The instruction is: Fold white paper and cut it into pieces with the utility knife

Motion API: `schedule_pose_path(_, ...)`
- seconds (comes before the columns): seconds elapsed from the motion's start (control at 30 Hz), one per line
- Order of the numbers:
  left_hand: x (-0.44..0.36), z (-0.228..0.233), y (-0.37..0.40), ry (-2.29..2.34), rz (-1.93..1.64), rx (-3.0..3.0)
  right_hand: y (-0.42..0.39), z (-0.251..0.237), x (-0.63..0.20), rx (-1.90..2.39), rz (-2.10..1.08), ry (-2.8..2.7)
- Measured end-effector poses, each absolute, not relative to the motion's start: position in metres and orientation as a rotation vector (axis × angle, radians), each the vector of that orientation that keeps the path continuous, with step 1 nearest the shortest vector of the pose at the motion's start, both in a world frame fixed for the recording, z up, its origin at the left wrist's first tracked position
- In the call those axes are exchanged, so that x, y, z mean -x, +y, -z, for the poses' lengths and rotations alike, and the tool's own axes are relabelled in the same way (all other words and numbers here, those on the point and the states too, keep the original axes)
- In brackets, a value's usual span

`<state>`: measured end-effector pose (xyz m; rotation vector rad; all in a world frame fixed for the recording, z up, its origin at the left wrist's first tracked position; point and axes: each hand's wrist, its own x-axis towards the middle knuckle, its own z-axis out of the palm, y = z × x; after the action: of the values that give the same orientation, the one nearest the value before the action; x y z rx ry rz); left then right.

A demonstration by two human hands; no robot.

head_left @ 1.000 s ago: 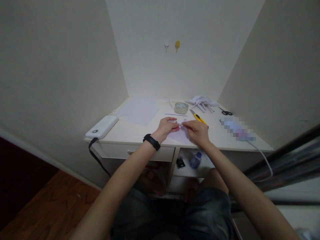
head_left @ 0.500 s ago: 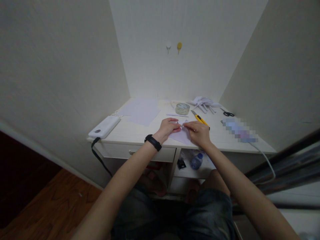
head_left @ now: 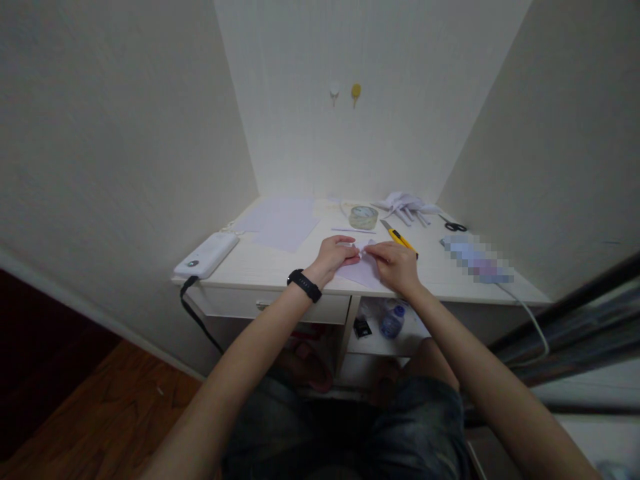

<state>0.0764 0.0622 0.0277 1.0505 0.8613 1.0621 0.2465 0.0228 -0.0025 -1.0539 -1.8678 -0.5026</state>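
Barely anything moved since half a second ago: both hands sit at the same spot on the folded paper [head_left: 361,271], only the view has shifted a touch. Left hand [head_left: 334,257] lies curled on the paper's left part, fingertips pinching a small raised fold at its far end. Right hand [head_left: 397,265] lies on the right part, thumb and forefinger pinched on the same fold, meeting the left fingertips. Paper is pale lilac, flat on the counter [head_left: 260,267] near its front edge, a corner showing between the wrists. Black wristband [head_left: 304,285] on the left wrist, unchanged.

Around it, all as before: tape roll [head_left: 363,217] beyond the hands, thin white strip [head_left: 353,231] between tape and hands, yellow utility knife [head_left: 399,237] just right of the right hand's fingers. Loose paper sheets [head_left: 283,221] lie far left on the counter, white power bank [head_left: 205,255] at the left edge with a black strap hanging off. Crumpled paper pieces [head_left: 405,203] at the back, black scissors [head_left: 454,226] at the right rear. Bottle [head_left: 392,321] on the shelf under the counter.
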Motion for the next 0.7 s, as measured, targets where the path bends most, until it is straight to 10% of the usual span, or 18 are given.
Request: schedule_pose_path(0.7,-0.0785,-0.0259,0.0613,0.856,-1.106,-1.043,0.0218,0.0039,-0.2442,1.108,0.578,-1.905)
